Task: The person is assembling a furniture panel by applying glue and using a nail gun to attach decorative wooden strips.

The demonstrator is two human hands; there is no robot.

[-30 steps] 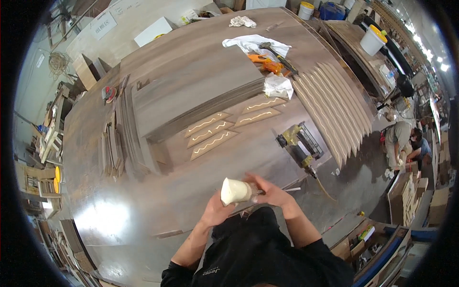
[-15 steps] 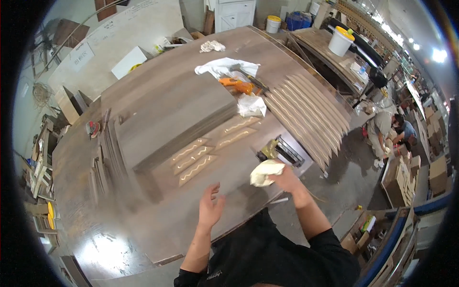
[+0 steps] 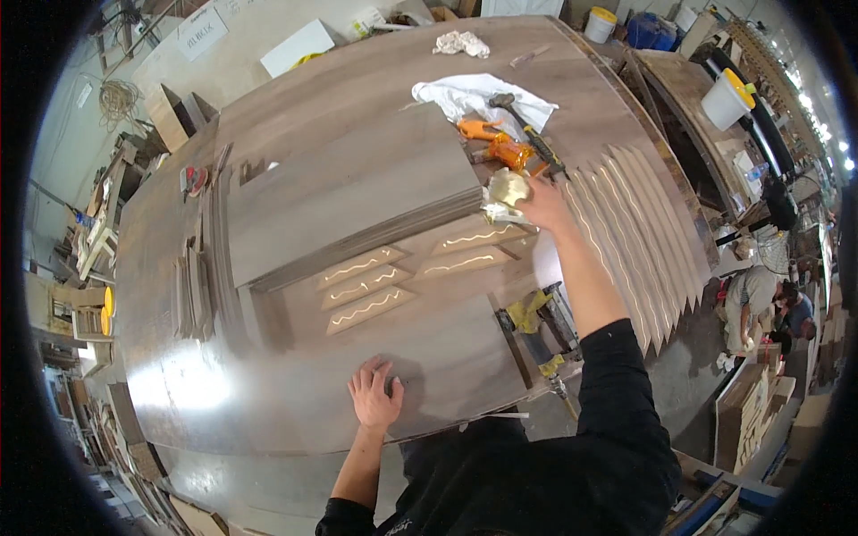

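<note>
My right hand [image 3: 543, 207] reaches across the table and grips a cream cloth [image 3: 508, 188], against a crumpled white wrapper [image 3: 502, 213]. Just beyond it are an orange tool with a see-through orange part [image 3: 506, 152] and a hammer [image 3: 533, 136], partly on a white cloth [image 3: 465, 93]. My left hand [image 3: 375, 393] is low over the tabletop near the front edge, fingers spread, holding nothing. In front of it lie several short angled wood pieces [image 3: 365, 308] with wavy glue lines. A yellow-green nail gun [image 3: 534, 329] rests beside my right forearm.
A stack of wide brown panels [image 3: 349, 196] fills the table's middle. Long pointed slats [image 3: 626, 241], some with glue lines, lie at the right. A red sander [image 3: 191, 181] and upright strips [image 3: 189, 295] are at the left. Two people [image 3: 755, 308] crouch on the floor at far right.
My right hand has carried the cream cloth away from beside the nail gun, forward to the white wrapper. My left hand has lowered toward the tabletop. The view has shifted.
</note>
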